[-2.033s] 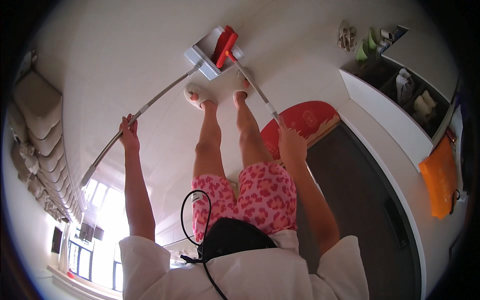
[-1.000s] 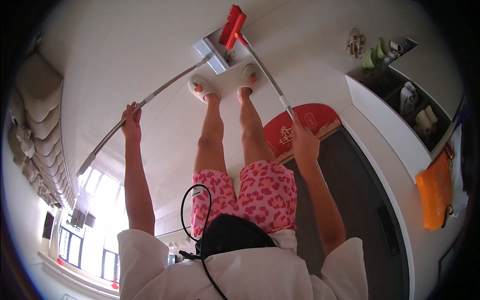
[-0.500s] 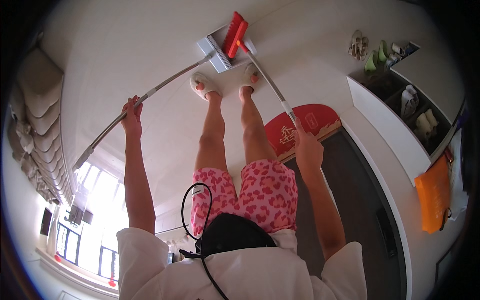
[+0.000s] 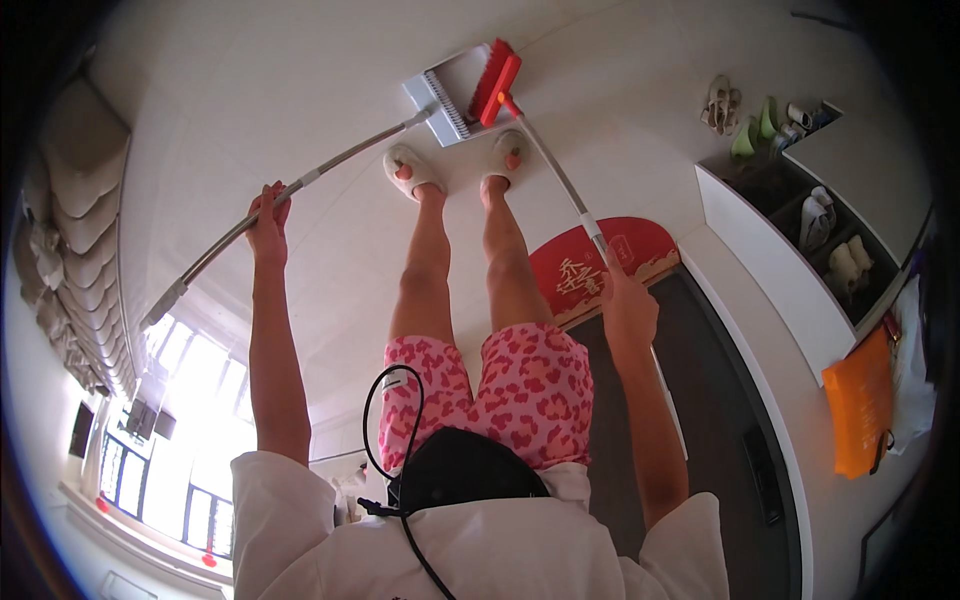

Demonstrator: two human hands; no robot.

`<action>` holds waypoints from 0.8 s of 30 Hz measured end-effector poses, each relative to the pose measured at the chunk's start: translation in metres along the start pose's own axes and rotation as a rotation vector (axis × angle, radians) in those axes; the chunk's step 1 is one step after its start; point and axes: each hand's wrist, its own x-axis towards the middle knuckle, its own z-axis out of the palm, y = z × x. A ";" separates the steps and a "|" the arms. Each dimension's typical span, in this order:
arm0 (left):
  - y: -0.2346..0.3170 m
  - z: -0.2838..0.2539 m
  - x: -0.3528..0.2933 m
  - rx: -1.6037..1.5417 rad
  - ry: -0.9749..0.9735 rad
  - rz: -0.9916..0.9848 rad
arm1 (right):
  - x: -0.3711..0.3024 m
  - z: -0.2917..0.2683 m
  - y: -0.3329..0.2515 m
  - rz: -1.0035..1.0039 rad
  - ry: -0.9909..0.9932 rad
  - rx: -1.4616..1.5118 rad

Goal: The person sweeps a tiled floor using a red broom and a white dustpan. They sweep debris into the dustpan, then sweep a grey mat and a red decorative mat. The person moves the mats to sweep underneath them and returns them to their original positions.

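Note:
My left hand is wrapped round the long metal handle of a light grey dustpan, which lies on the floor just beyond my slippers. White comb teeth stand along one side of the pan. My right hand grips the metal pole of a red broom. The broom's head is tilted, its red bristles facing left at the right side of the pan's tray. Whether the bristles touch the pan I cannot tell, nor can I make out any dirt.
My white slippers stand close to the dustpan. A red mat lies by a dark door at right. Beyond are a shoe cabinet, several shoes and an orange bag. A beige sofa lines the left.
The broom head has shifted right and slightly nearer, from over the pan to its right side. My right hand has moved a little right with it. The dustpan has hardly moved.

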 end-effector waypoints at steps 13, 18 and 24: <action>-0.003 0.004 0.000 0.016 0.002 0.002 | 0.006 0.005 0.006 -0.010 0.000 -0.080; -0.002 0.004 0.000 0.014 0.015 -0.001 | 0.007 -0.008 0.004 -0.012 0.069 -0.010; -0.001 0.011 0.001 0.034 0.020 -0.013 | 0.016 -0.001 0.007 0.014 0.124 -0.080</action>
